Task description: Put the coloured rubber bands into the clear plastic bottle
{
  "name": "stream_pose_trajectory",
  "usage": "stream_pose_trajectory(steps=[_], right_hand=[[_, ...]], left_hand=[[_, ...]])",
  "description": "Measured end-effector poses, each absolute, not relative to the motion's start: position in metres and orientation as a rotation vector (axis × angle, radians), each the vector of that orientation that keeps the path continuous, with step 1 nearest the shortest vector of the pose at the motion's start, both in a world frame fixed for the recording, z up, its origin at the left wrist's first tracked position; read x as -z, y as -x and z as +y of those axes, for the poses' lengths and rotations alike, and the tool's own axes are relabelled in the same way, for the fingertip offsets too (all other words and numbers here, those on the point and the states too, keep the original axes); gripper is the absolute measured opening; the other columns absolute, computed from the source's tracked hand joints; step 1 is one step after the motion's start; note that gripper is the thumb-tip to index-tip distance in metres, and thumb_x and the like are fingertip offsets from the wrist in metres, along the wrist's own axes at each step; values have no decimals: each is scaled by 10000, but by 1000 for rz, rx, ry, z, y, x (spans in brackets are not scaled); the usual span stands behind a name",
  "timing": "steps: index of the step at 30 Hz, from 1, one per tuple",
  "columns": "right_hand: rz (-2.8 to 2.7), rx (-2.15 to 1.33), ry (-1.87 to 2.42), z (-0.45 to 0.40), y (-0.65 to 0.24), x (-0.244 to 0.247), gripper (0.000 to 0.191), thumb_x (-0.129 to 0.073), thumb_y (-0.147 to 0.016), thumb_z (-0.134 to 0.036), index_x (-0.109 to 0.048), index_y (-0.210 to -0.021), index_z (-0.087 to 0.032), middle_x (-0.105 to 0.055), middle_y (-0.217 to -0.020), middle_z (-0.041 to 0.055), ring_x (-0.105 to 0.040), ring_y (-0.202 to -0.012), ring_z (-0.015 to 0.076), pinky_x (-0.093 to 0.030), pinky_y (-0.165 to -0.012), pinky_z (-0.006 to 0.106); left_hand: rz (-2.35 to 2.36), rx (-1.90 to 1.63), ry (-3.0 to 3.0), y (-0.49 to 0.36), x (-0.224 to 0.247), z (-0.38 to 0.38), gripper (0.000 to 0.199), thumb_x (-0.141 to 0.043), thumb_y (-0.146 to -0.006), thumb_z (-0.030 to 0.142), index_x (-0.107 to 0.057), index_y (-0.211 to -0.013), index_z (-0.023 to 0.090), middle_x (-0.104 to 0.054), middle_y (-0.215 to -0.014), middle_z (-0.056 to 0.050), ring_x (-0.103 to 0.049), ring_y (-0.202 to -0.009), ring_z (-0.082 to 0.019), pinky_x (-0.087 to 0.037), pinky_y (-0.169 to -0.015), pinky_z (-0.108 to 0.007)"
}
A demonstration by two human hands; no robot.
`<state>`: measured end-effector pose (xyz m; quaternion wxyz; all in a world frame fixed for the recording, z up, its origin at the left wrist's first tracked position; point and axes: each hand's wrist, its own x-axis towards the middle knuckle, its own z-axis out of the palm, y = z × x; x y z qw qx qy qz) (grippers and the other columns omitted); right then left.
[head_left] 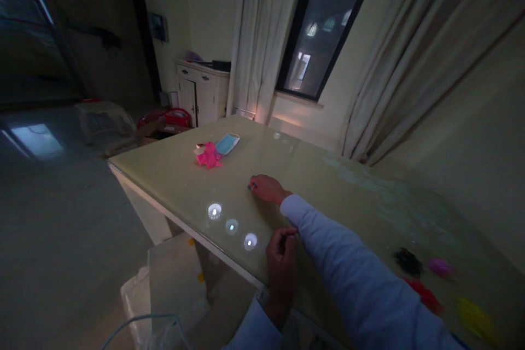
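Observation:
My right hand [267,188] reaches out over the middle of the pale table [172,180], its fingers closed on a small dark bluish thing [251,186] too small to name. Nearer to me, my left hand [282,251] is at the table's near edge, close to my right sleeve. Its fingers are curled together, and whatever they may hold is hidden. Beyond my right hand, towards the far left of the table, a crumpled pink piece [209,155] lies beside a blue face mask [227,144].
Black [408,261], purple [440,267], red [424,294] and yellow [474,318] crumpled pieces lie at the table's right. Three lights reflect off the tabletop. A stool [176,279] stands by the near edge; a white cabinet [204,90] stands behind the table.

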<state>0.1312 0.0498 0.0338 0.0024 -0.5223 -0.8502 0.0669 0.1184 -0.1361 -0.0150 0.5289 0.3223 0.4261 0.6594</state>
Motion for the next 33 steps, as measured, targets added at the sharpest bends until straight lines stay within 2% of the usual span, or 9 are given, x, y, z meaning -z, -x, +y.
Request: stream_pose_trajectory(steps=[4,9,15,18,20,22,25,29,33], right_hand=[[-2660,-193,1652,46,-128,-30,282,-393,-988,-189,-655,-1092,-175,-665,-1138,142,-648,-986,226,-456,-808,314],[-2616,-275,1607,34,-136,-27,252,-428,-940,-103,-602,-1116,-148,-629,-1165,164,-630,-989,242,-464,-823,342],[-2377,-473,1502,13,-159,-29,150,-482,-867,-51,-568,-917,-164,-644,-1035,97,-587,-948,193,-454,-836,308],[-2194,-593,1489,-6,-175,-32,120,-423,-925,-125,-516,-871,-177,-640,-885,50,-600,-750,142,-466,-688,256],[-2010,-750,1443,-25,-190,-36,156,-361,-972,-212,-490,-888,-190,-616,-789,5,-553,-568,100,-433,-556,220],[-1646,-1021,1262,-49,-207,-42,163,-432,-965,-336,-481,-882,-204,-591,-745,-30,-489,-476,73,-389,-483,200],[-1025,-1309,915,-90,-236,-52,278,-717,-798,-394,-526,-880,-210,-597,-761,-49,-475,-493,53,-388,-488,189],[-743,-1312,792,-151,-274,-65,290,-806,-735,-309,-616,-932,-212,-638,-794,-49,-489,-515,40,-414,-512,179],[-630,-1203,782,-206,-302,-71,280,-849,-687,-301,-668,-883,-217,-671,-797,-40,-461,-472,36,-398,-465,182]], left_hand=[[1047,-1564,-786,-118,12,-136,196,-596,-772,320,-711,-820,170,-668,-739,-40,-608,-717,-176,-477,-665,-271],[1056,-1546,-823,-117,11,-136,195,-579,-772,328,-703,-810,182,-656,-734,-38,-605,-724,-179,-478,-669,-277],[1065,-1548,-844,-114,16,-138,197,-592,-771,346,-686,-833,184,-652,-749,-35,-596,-708,-165,-466,-631,-260],[1080,-1563,-890,-111,17,-139,197,-596,-775,350,-685,-838,185,-640,-732,-23,-580,-674,-149,-450,-595,-241],[1083,-1559,-913,-110,17,-140,189,-601,-773,339,-684,-839,183,-617,-695,-4,-549,-618,-128,-428,-555,-225],[1066,-1539,-926,-108,16,-140,184,-611,-769,330,-682,-846,179,-579,-643,21,-496,-543,-103,-394,-501,-208],[1034,-1496,-972,-106,13,-140,192,-634,-760,330,-684,-853,170,-549,-598,41,-451,-484,-83,-368,-459,-194],[1045,-1452,-1074,-102,10,-142,202,-668,-745,331,-698,-856,166,-579,-627,33,-477,-507,-85,-387,-469,-192],[1155,-1422,-1112,-97,11,-142,235,-686,-738,346,-704,-886,164,-614,-657,23,-521,-549,-101,-417,-498,-200]])
